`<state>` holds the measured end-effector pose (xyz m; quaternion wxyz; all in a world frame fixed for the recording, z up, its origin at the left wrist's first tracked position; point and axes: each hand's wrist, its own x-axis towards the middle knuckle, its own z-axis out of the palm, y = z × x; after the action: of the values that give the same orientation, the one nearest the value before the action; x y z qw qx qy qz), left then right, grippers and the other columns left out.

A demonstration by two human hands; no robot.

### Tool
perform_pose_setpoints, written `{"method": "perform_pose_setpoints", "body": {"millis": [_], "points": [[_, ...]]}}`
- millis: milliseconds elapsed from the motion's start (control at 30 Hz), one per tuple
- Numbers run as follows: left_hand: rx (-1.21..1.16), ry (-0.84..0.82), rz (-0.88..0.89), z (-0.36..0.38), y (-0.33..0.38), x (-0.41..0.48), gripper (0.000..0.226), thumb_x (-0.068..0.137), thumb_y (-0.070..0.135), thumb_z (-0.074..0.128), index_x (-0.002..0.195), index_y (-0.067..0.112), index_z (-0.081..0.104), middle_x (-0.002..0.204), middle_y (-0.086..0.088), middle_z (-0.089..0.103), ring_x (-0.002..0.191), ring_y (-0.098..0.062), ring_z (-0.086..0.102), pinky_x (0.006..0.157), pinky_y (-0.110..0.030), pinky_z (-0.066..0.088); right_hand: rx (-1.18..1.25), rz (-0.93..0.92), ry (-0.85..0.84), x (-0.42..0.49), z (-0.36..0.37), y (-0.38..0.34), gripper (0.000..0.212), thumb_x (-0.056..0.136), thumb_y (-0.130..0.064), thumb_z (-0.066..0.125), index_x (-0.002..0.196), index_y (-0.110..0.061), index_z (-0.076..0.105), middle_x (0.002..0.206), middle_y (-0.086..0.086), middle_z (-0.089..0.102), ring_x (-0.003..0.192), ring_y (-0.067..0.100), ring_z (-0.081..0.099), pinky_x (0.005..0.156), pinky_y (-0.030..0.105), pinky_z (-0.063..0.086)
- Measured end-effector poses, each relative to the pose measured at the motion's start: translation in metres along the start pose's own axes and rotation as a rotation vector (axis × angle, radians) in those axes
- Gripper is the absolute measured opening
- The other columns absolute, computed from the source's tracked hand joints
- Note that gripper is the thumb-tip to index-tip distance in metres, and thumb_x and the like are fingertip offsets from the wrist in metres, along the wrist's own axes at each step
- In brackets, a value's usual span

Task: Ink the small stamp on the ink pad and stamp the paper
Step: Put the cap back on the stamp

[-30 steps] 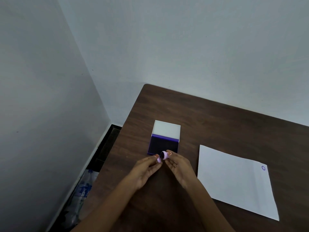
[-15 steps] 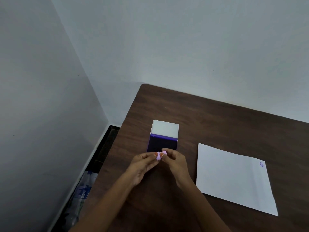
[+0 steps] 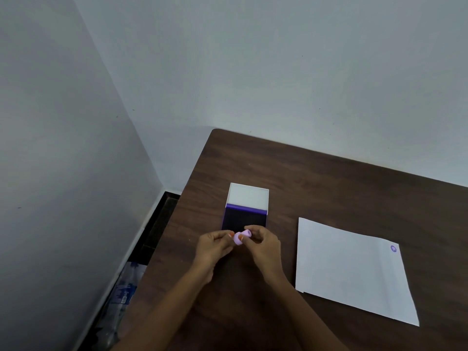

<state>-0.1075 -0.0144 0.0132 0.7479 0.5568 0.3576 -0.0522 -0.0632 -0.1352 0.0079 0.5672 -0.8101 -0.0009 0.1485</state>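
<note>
Head view looks down on a dark wooden table [image 3: 329, 188] set into a corner of pale walls. Near the table's left edge lies an open ink pad [image 3: 243, 219], its dark inked surface toward the person and its white lid [image 3: 248, 197] folded back toward the far edge. Just in front of the pad, both hands meet above the table. The left hand [image 3: 214, 247] and the right hand [image 3: 263, 245] each pinch the small lilac stamp [image 3: 241, 237] between fingertips, the grip of both pressed on it; the stamp lies tilted between them. To the right, apart from the hands, a white sheet of paper [image 3: 352, 272] lies flat, with one purple round stamp mark [image 3: 393, 248] near its far right corner.
</note>
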Motion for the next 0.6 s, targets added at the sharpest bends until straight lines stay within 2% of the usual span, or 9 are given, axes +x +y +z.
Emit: {"method": "perform_pose_setpoints", "body": {"millis": [100, 233, 500, 600], "points": [[0.105, 0.166, 0.079, -0.005, -0.002, 0.009, 0.013, 0.087, 0.01, 0.056, 0.098, 0.012, 0.062, 0.087, -0.003, 0.066, 0.083, -0.014, 0.064, 0.067, -0.021, 0.051, -0.126, -0.092, -0.028, -0.003, 0.006, 0.004, 0.016, 0.08, -0.011, 0.066, 0.096, -0.011, 0.064, 0.094, 0.006, 0.067, 0.079, 0.002, 0.057, 0.076, 0.011, 0.046], [0.2, 0.26, 0.134, -0.014, -0.001, 0.018, 0.01, 0.089, 0.011, 0.053, 0.093, 0.014, 0.062, 0.083, 0.0, 0.065, 0.08, -0.013, 0.062, 0.067, -0.022, 0.05, -0.318, -0.153, -0.126, -0.005, 0.01, 0.014, 0.022, 0.08, -0.012, 0.064, 0.102, -0.012, 0.061, 0.105, 0.008, 0.065, 0.094, 0.012, 0.057, 0.087, 0.022, 0.043], [0.264, 0.305, 0.195, -0.02, 0.001, 0.026, 0.013, 0.089, 0.012, 0.053, 0.085, 0.022, 0.06, 0.082, 0.001, 0.064, 0.079, -0.011, 0.061, 0.063, -0.021, 0.047, -0.507, -0.208, -0.221, -0.009, 0.014, 0.033, 0.022, 0.085, -0.019, 0.058, 0.107, -0.013, 0.056, 0.115, 0.007, 0.06, 0.106, 0.014, 0.051, 0.089, 0.018, 0.035], [0.274, 0.3, 0.199, -0.019, 0.001, 0.028, 0.01, 0.089, 0.012, 0.053, 0.091, 0.017, 0.061, 0.082, 0.001, 0.064, 0.078, -0.011, 0.061, 0.064, -0.021, 0.047, -0.508, -0.209, -0.218, -0.009, 0.015, 0.035, 0.025, 0.086, -0.019, 0.058, 0.11, -0.014, 0.055, 0.118, 0.007, 0.059, 0.108, 0.013, 0.051, 0.09, 0.017, 0.034]]}}
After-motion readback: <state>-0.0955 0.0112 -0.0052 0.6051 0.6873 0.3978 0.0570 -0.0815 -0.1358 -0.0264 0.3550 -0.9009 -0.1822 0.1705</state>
